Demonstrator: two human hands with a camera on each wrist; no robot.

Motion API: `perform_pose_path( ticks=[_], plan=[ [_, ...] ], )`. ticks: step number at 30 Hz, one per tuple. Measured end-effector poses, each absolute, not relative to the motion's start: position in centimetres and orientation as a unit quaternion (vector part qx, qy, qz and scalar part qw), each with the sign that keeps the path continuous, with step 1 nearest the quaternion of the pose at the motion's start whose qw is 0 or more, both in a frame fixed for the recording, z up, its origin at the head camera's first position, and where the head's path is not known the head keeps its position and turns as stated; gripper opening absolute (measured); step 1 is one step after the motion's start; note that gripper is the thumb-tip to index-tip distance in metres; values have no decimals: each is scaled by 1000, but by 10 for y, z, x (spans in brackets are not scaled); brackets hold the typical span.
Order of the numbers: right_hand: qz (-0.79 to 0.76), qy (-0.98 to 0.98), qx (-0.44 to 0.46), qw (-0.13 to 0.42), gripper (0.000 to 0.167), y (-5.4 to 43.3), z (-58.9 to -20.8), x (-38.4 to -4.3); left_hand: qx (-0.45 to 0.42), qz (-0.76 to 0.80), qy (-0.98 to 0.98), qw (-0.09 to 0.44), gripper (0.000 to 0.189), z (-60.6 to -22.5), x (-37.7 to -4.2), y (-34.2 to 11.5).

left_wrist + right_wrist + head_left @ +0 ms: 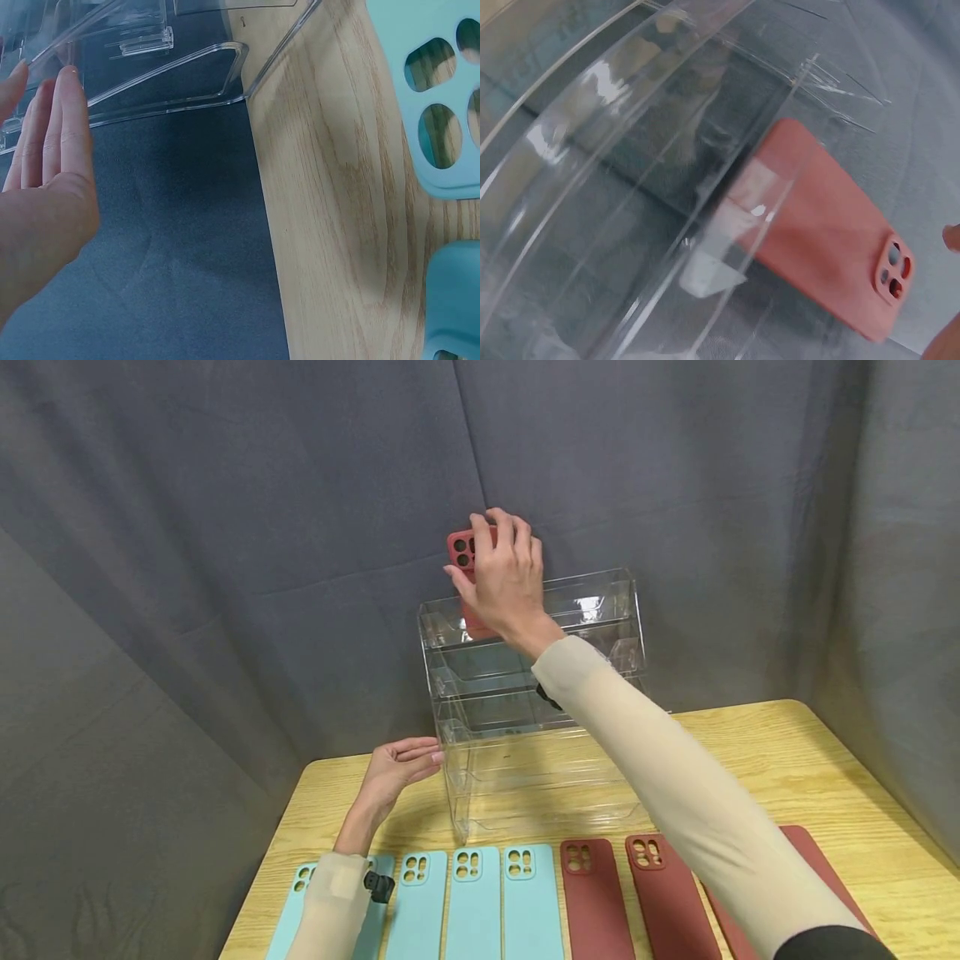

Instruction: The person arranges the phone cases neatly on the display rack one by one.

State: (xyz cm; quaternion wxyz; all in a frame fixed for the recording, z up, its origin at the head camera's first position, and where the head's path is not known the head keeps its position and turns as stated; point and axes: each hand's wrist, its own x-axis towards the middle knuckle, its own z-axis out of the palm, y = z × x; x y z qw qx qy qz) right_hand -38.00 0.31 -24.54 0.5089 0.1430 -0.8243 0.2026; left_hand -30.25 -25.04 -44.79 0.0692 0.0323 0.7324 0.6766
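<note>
A red phone case (474,625) leans upright in the top tier of a clear tiered rack (592,610). My right hand (510,572) is over it in the head view, fingers spread. In the right wrist view the case (810,225) sits behind the clear front wall, and the fingertips (941,345) at the right edge are apart from it. Low at the rack's left side, my left hand (401,764) has its fingers extended against or close beside the clear panel. The left wrist view shows these fingers (71,127) straight, holding nothing.
Along the table's (735,735) front lies a row of phone cases: several turquoise ones (475,910) at left, red ones (597,902) at right. My right forearm passes over the red ones. A grey curtain (300,527) hangs close behind the rack.
</note>
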Motion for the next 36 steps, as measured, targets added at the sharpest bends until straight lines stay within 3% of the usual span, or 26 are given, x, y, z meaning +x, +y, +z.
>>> perform_pose_path(
  ticks=[20, 36],
  plan=[
    [279, -807, 177, 490, 56, 98, -252, -324, 21, 683, 727, 68, 42, -448, -303, -246],
    [302, -830, 192, 427, 42, 169, -308, -260, 31, 681, 728, 67, 45, -448, -301, -248]
  ],
)
